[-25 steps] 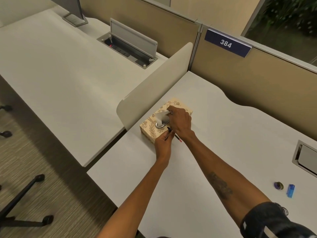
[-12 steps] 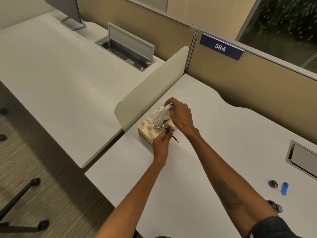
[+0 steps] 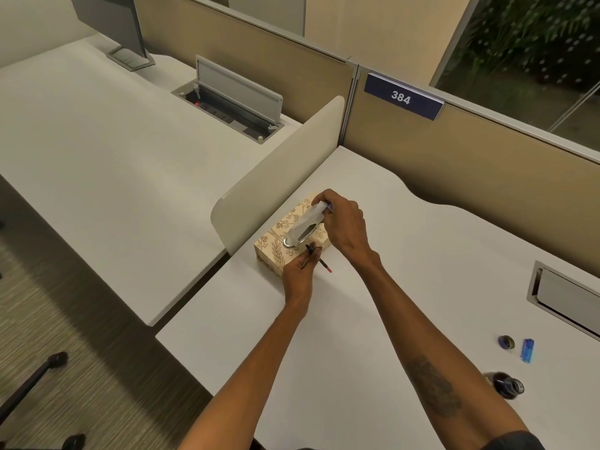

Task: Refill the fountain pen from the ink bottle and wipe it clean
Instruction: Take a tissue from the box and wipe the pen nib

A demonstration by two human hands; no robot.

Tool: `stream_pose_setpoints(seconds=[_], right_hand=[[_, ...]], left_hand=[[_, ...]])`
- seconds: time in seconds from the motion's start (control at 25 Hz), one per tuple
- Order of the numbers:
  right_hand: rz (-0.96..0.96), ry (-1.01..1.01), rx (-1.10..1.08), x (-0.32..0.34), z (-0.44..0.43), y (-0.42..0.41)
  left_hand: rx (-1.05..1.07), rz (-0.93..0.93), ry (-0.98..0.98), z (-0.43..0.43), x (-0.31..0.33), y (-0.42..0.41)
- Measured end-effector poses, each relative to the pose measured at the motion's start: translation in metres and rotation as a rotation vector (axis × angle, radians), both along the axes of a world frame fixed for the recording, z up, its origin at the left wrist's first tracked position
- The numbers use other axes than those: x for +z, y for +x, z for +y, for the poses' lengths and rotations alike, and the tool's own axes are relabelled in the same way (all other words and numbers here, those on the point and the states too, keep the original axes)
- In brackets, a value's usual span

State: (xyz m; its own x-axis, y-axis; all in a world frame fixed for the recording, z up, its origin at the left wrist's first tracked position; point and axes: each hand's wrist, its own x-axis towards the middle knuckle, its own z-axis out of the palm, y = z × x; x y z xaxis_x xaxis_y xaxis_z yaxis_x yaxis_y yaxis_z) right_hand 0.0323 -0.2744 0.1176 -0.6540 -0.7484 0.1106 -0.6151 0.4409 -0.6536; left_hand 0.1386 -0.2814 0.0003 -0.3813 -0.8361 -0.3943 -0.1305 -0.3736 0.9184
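A patterned tan tissue box (image 3: 278, 248) stands on the white desk (image 3: 373, 287) against a low white divider. My right hand (image 3: 344, 224) pinches a white tissue (image 3: 308, 219) that stretches up out of the box's oval slot. My left hand (image 3: 298, 276) rests against the box's near end and holds a thin dark fountain pen (image 3: 319, 259) with a red tip. Far to the right, the open ink bottle (image 3: 508, 388) stands near my right forearm, with its dark cap (image 3: 506, 342) and a small blue piece (image 3: 528, 349) behind it.
A beige partition with a "384" plate (image 3: 402, 98) runs along the back. A closed cable hatch (image 3: 565, 295) is set in the desk at the right. The neighbouring desk on the left carries an open cable box (image 3: 230, 102) and a monitor stand (image 3: 130, 56). Chair legs (image 3: 32, 381) show on the carpet.
My right hand has drawn the tissue upward out of the box. My left hand stays at the box's end with the pen. The view has shifted so the ink bottle shows.
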Motion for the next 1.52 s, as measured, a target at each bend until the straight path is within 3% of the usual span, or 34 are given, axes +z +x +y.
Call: stream_pose_setpoints(seconds=[0.36, 0.6, 0.76, 0.88, 1.08, 1.52], right_hand=[[-0.021, 0.031, 0.012, -0.010, 0.027, -0.008], [-0.088, 0.140, -0.189, 0.033, 0.022, -0.015], [0.037, 0.528, -0.095, 0.034, -0.011, -0.007], [0.013, 0.761, 0.016, 0.017, -0.027, -0.004], [0.092, 0.693, 0.042, 0.010, -0.036, -0.002], [0.021, 0.681, 0.028, 0.049, -0.029, -0.024]], left_hand=[[-0.009, 0.045, 0.007, -0.002, 0.000, -0.001], [-0.011, 0.069, -0.009, -0.001, -0.002, 0.001], [-0.036, 0.045, -0.024, -0.001, -0.004, 0.001], [-0.028, 0.043, -0.024, -0.002, -0.003, 0.002], [-0.054, 0.040, -0.042, -0.002, -0.005, 0.005], [-0.064, 0.044, -0.050, 0.000, 0.001, 0.007]])
